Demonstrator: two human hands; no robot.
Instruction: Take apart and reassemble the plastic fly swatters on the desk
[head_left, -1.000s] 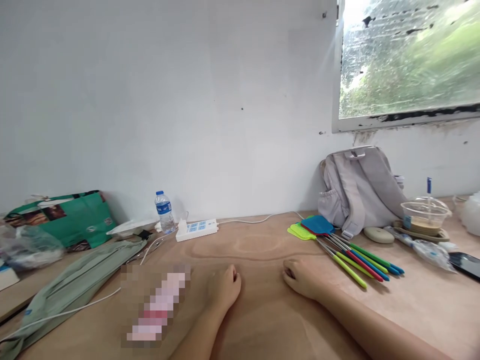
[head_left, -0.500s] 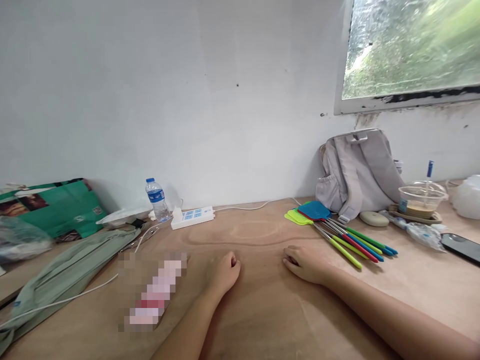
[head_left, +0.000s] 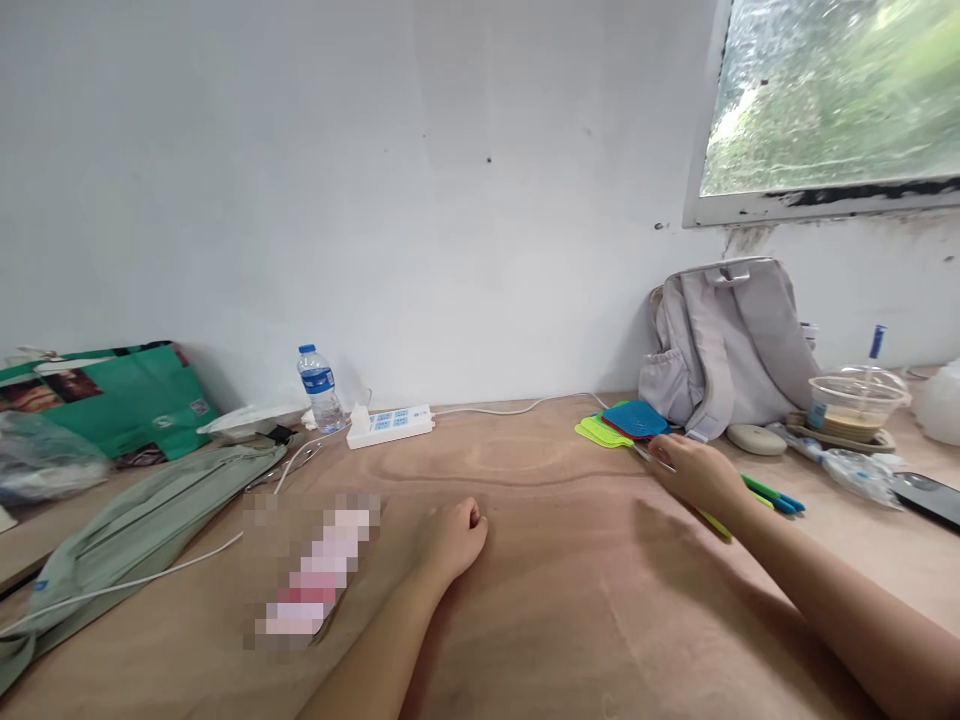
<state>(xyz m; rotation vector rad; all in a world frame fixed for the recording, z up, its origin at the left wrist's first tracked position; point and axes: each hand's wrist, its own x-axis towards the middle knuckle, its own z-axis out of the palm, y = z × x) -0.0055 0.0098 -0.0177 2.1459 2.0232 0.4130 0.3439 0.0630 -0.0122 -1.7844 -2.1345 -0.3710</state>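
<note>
Because the right hand (head_left: pixel 691 470) covers the middle of the fly swatters (head_left: pixel 637 420), its grip is hard to judge. Fingers bend down over the metal shafts; cannot tell whether they pinch one, several or none. Swatter heads, blue over yellow-green, lie just ahead and to the left of that hand; coloured handle ends show from under it, on its near and right sides. Left hand (head_left: pixel 456 535) rests on the table (head_left: pixel 540 610), well to the left of the right hand, loosely curled and narrow, nothing visible in it.

Risks, as judged:

1. Mixed pick-up. Heads overlap and shafts lie close together, so a lift could drag neighbours along or fan the bundle apart. Likely cause: fingers closing on more than one shaft.

2. Snag. The white cable (head_left: pixel 517 411) runs behind the heads, beyond the hand; a head pushed forward might catch it and tug the power strip (head_left: pixel 390 427) at its far end.

3. Knock. The backpack (head_left: pixel 757 350) stands just beyond the hand, the beige case (head_left: pixel 756 440) near its right. A wide swing further right could reach the cup (head_left: pixel 855 405), whose tall straw makes it easy to tip. Spilled liquid might then run to the phone (head_left: pixel 930 500), well to the hand's right.
</note>
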